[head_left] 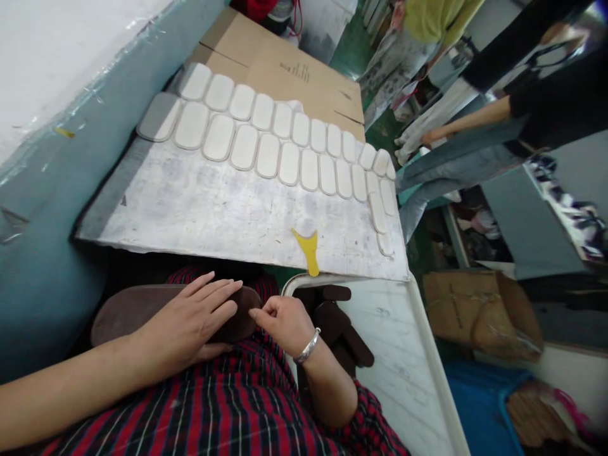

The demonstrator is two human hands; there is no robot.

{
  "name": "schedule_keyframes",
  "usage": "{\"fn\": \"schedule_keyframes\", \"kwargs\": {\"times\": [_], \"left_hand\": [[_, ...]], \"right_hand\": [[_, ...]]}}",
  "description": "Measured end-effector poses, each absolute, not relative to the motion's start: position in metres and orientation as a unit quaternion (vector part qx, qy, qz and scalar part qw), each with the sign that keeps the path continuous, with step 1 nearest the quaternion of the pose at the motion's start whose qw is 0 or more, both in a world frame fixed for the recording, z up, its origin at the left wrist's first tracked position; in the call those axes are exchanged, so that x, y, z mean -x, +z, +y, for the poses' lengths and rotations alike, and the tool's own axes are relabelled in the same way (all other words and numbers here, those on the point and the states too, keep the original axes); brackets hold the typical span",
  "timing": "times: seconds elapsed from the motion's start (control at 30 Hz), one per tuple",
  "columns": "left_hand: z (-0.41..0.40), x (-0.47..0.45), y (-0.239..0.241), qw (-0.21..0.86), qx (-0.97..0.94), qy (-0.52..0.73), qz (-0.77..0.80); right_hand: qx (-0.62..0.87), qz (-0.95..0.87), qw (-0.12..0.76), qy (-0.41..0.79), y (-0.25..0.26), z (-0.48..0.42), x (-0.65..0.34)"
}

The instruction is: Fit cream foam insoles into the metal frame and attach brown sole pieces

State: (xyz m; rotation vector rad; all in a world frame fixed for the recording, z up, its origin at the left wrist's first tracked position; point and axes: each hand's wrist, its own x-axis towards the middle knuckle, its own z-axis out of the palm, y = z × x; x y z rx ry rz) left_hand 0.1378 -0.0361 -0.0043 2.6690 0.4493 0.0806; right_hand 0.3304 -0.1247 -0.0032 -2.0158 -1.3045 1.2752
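Note:
A long brown piece with rounded ends (128, 307), like leather or board, rests across my lap. Over it lies my left hand (197, 320), flat with the fingers stretched out, covering its middle. My right hand (287, 322), with a silver bangle at the wrist, is closed in a pinch at the piece's right end. Whatever may be between that thumb and finger is hidden. Beyond my hands, a yellow forked tool (310, 254) lies on the front edge of a white-stained board (204, 206). Two curving rows of white-faced oval pieces (246, 147) cover the board's far side.
To my right, a pale tray or tabletop with a raised rim (427, 329) bears several dark brown pieces (335, 323). A blue-grey wall-like side (47, 253) borders my left. Flattened cardboard (280, 60) lies behind the board. People (475, 145) stand at right, near a cardboard box (465, 313) and blue bin (479, 405).

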Motion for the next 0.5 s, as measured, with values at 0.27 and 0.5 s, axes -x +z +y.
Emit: {"fn": "schedule_keyframes", "kwargs": {"times": [0.27, 0.5], "left_hand": [[-0.038, -0.143, -0.005, 0.232, -0.957, 0.049, 0.166], [-0.039, -0.145, -0.003, 0.224, -0.96, 0.037, 0.165]], "right_hand": [[0.685, -0.24, 0.298, 0.62, -0.028, -0.141, -0.349], [0.669, -0.229, 0.348, 0.616, -0.034, -0.155, -0.341]]}}
